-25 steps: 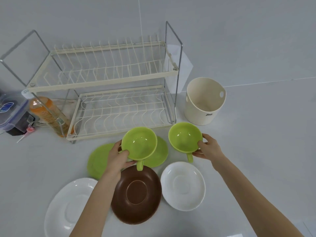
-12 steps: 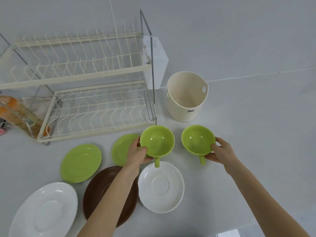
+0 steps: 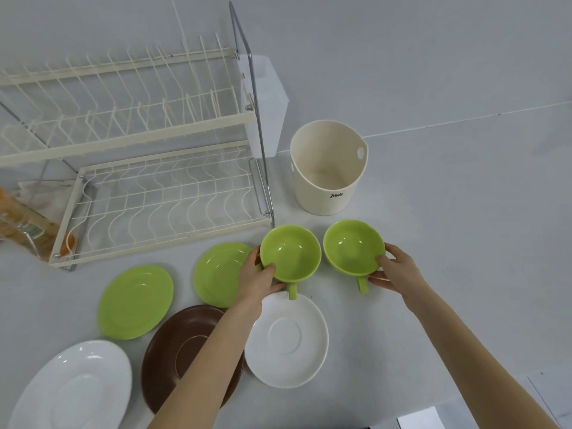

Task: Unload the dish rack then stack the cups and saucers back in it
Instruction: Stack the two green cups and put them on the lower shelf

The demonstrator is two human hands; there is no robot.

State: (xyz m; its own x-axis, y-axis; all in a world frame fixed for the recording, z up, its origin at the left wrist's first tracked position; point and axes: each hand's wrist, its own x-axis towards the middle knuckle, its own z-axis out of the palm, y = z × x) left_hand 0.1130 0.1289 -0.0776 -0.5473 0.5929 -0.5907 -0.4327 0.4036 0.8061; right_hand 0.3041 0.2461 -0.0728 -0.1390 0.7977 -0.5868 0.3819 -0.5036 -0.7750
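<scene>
Two green cups stand side by side in front of the two-tier wire dish rack point(image 3: 161, 199), both tiers bare. My left hand point(image 3: 258, 278) grips the left green cup point(image 3: 291, 253) by its rim. My right hand point(image 3: 394, 269) grips the right green cup point(image 3: 353, 247) the same way. On the table lie two green saucers point(image 3: 135, 301) point(image 3: 218, 272), a brown saucer point(image 3: 182, 342) partly under my left forearm, a white saucer point(image 3: 289, 339), and a bigger white saucer point(image 3: 74, 388) at the bottom left.
A cream bucket point(image 3: 328, 170) stands right of the rack, just behind the cups. An orange bottle point(image 3: 21, 224) lies at the rack's left end. A white holder point(image 3: 266, 97) hangs on the rack's right side. The table's front edge runs at the bottom right.
Both hands have carried the green cups to the right, off the saucers, to a spot in front of the bucket. The view has shifted right and closer.
</scene>
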